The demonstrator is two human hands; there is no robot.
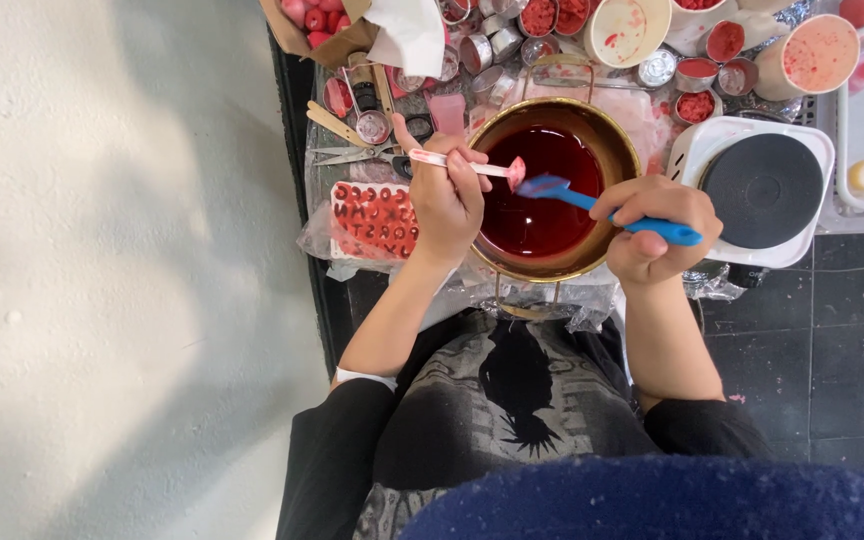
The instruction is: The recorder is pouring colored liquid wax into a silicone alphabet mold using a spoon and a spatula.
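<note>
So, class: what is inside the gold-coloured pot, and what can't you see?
The pot holds dark red liquid. Over it, the left hand holds a pink-tipped stick and the right hand a blue spatula. The pot's bottom is hidden under the liquid.

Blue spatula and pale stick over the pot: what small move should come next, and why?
Probably wipe the stick against the spatula so the residue drops into the pot. The left hand holds the stick's pink-coated tip right beside the spatula blade, which the right hand holds above the dark red liquid. Both tips hang over it, not dipped.
</note>
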